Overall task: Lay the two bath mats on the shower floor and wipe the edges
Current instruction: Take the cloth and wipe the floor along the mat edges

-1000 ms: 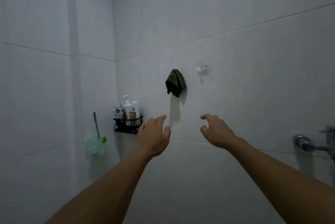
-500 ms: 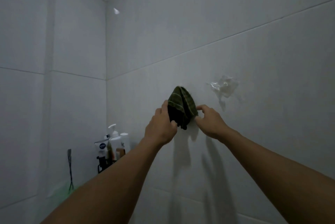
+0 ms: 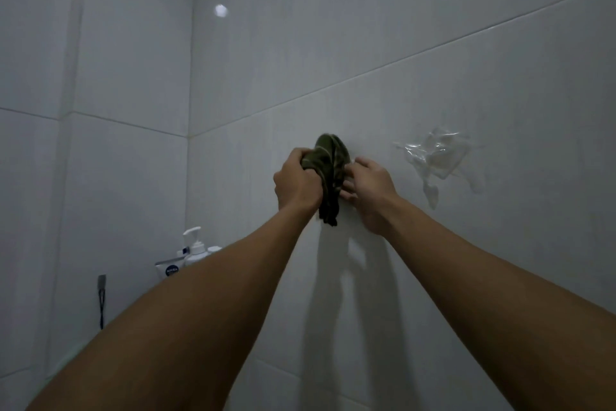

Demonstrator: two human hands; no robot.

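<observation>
The left hand [image 3: 295, 182] is being closed around the upper part of the cloth [image 3: 328, 177], fingers curled into a fist on the dark green fabric. The right hand [image 3: 368, 192] is being held against the cloth's other side, fingers loosely bent and touching it; whether a fold is being pinched there cannot be told. The cloth is hanging on the tiled wall [image 3: 400, 44], its lower end drooping below both hands. Its mount is being hidden by the fabric. A clear hook [image 3: 433, 157] is being left empty just to the right. Lower left, a pump bottle [image 3: 194, 247] and a tube [image 3: 170, 270] are being partly covered by the left forearm.

The mats and the shower floor are not being shown. The step is judged to be fetching the cloth for wiping the edges.

Risk: if the cloth is being pulled outward rather than lifted, an adhesive mount may be torn from the tile. A loose hold by the right hand may let the cloth drop.
</observation>
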